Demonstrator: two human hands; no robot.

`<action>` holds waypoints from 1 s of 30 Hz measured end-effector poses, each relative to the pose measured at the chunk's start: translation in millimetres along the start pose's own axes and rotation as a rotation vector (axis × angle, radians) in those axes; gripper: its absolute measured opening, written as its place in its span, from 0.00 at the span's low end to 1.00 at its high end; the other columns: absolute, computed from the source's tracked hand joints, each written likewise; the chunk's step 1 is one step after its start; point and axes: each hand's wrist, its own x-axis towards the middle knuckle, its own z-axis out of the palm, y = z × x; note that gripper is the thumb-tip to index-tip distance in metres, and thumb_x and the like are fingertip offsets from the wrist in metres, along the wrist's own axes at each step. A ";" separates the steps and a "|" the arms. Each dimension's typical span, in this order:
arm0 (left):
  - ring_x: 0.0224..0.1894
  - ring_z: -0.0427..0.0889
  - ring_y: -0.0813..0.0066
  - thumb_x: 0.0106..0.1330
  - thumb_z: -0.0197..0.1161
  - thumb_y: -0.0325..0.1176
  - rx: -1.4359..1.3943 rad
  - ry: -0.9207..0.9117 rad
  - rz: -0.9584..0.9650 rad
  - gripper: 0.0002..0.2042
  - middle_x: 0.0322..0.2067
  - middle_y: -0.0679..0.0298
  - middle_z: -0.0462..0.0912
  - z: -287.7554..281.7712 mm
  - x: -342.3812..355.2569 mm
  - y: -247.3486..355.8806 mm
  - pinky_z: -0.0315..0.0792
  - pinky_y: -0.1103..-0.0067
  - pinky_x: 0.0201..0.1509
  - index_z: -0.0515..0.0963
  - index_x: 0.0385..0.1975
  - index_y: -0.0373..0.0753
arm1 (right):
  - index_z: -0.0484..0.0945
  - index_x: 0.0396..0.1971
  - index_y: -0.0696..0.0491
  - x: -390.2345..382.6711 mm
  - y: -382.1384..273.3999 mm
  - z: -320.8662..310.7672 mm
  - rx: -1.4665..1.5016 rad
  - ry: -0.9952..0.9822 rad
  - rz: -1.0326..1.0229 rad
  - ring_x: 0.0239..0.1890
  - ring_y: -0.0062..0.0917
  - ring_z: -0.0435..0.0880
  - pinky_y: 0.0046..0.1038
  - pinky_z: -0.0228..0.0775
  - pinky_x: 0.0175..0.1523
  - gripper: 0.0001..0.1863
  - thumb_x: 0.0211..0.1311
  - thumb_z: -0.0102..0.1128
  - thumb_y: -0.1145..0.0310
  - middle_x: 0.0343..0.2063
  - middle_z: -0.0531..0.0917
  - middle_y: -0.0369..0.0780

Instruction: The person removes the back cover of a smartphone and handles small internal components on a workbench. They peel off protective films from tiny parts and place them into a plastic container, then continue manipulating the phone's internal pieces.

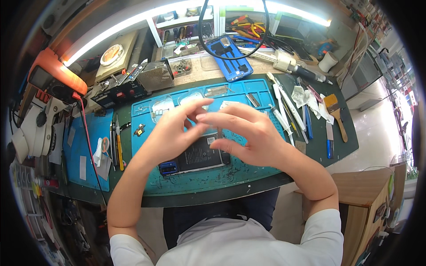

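The left hand (171,133) and right hand (246,135) are hovering close together, fingertips nearly meeting over an opened phone (195,157). The grip of each hand is loosely curled, fingers pinching toward each other; whether anything small is pinched between them I cannot tell. The phone is lying under the hands on a teal work mat (186,179) on the desk (337,146). At 3 o'clock of the hands a brush (336,115) is lying; at 9 o'clock, yellow-handled tools (119,150).
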 end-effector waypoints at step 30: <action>0.46 0.87 0.64 0.70 0.74 0.28 -0.062 -0.108 0.012 0.41 0.45 0.58 0.83 25.8 -8.1 11.1 0.84 0.71 0.51 0.60 0.81 0.41 | 0.79 0.68 0.53 0.4 -6.9 2.6 0.074 0.007 0.031 0.40 0.31 0.86 0.33 0.82 0.50 0.31 0.63 0.70 0.82 0.45 0.85 0.41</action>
